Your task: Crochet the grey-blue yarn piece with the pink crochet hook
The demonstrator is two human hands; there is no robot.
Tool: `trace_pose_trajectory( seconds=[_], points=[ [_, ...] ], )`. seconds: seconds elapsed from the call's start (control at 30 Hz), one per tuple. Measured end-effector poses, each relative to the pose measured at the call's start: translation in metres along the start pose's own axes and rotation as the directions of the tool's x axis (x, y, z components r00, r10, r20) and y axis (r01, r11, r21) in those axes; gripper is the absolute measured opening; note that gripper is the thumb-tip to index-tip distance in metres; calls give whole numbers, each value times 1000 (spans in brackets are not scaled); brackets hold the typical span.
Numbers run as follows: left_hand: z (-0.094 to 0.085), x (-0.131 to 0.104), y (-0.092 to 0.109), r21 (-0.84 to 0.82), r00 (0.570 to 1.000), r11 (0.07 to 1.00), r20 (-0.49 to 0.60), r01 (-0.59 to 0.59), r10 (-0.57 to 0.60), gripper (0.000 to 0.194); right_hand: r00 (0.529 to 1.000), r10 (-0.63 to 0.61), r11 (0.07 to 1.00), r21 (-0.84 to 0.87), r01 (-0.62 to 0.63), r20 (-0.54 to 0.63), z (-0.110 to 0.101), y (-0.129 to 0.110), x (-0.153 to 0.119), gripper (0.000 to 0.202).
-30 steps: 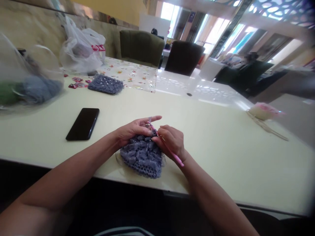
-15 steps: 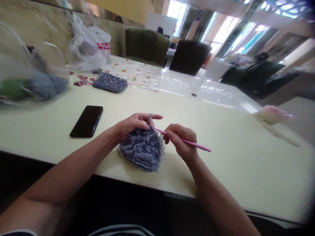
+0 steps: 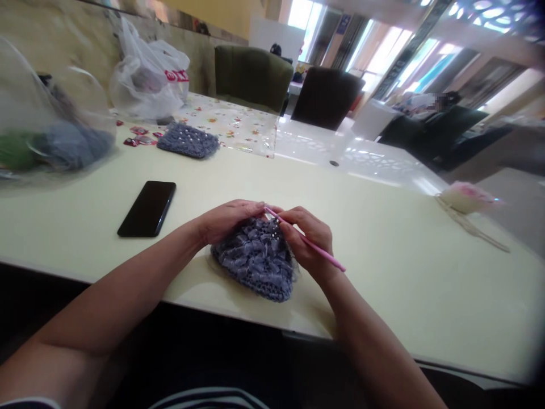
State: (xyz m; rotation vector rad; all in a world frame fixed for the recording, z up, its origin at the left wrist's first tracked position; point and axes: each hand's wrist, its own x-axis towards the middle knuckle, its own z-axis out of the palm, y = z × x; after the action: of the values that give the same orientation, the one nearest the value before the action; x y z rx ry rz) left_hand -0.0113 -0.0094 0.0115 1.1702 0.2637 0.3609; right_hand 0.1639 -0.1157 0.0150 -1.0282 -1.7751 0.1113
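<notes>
A blue-grey crocheted piece (image 3: pixel 258 258) with ribbon-like ruffles rests near the table's front edge. My left hand (image 3: pixel 232 218) is closed on its upper left part, thumb at the top. Between the fingers and thumb of my right hand (image 3: pixel 309 236) is a pink crochet hook (image 3: pixel 321 251), its thick end pointing down to the right. The hook's thin end reaches my left thumb and fingertips, just above the piece. My two hands nearly meet there, and the fingertips partly hide the working spot.
A black phone (image 3: pixel 147 209) lies left of my hands. Behind it are a flat crocheted square (image 3: pixel 188 140), red packets (image 3: pixel 138 136), a clear bag with yarn (image 3: pixel 68 142) and a white plastic bag (image 3: pixel 147 79). A pink-white flower (image 3: pixel 468 197) lies at the right. A person sits in the background.
My right hand and the hook have moved left, up against my left fingertips. My left index finger, stretched out before, is now drawn in. The crocheted piece has turned and shifted slightly right.
</notes>
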Motion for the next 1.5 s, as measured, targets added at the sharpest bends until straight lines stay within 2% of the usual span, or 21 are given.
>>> trace_pose_trajectory(
  seconds=[0.13,0.23,0.3,0.4,0.5,0.57,0.77,0.83,0.93,1.0,1.07,1.13,1.17,1.23,1.27,1.37,1.43,1.5],
  points=[
    [-2,0,2,42,1000,999,-15,28,-28,39,999,42,997,59,-43,15,-2,-1,0,11],
    [-4,-1,6,86,998,996,-64,-1,6,45,991,130,986,100,-133,28,-6,3,-1,14],
    [-5,-2,11,142,995,989,-79,-42,54,36,981,180,975,120,-187,66,-11,5,0,16],
    [-4,-4,17,236,992,969,-83,-74,96,22,967,178,968,143,-205,182,-18,7,3,19],
    [-2,-4,19,274,989,961,-119,-47,82,39,948,154,968,150,-201,278,-22,7,7,19],
    [-2,-4,18,275,987,961,-142,-30,71,51,942,155,969,140,-203,298,-23,7,8,19],
    [-2,-4,15,320,976,947,-195,-31,98,58,940,132,984,72,-162,315,-22,8,9,20],
    [-1,-4,14,396,964,917,-224,-44,143,59,943,112,991,38,-130,314,-20,9,9,20],
    [3,-3,10,571,939,817,-236,-74,250,61,945,69,996,-69,-49,319,-13,11,6,20],
    [7,-2,7,659,918,747,-236,-89,318,62,952,43,972,-232,29,302,-3,12,2,21],
    [12,-1,2,673,897,734,-263,-94,355,65,972,-1,884,-453,110,235,8,13,-2,24],
    [15,1,-2,577,881,811,-332,-92,336,68,986,-85,757,-634,157,143,18,12,-6,27],
    [15,1,-5,478,881,874,-371,-89,293,69,986,-129,703,-691,168,109,23,10,-8,28],
    [15,3,-8,205,904,977,-405,-55,136,67,980,-189,640,-748,175,67,28,7,-11,27],
    [14,4,-8,67,921,998,-388,-18,42,63,976,-208,624,-761,176,55,29,5,-11,26],
    [10,4,-7,-197,958,974,-241,108,-155,55,960,-278,629,-750,203,27,28,2,-13,22],
    [7,3,-4,-259,972,956,-149,137,-179,55,945,-325,686,-684,250,19,24,4,-14,17],
    [5,2,-2,-276,982,952,-98,129,-161,57,947,-322,788,-549,277,16,19,8,-14,12]
  ],
)
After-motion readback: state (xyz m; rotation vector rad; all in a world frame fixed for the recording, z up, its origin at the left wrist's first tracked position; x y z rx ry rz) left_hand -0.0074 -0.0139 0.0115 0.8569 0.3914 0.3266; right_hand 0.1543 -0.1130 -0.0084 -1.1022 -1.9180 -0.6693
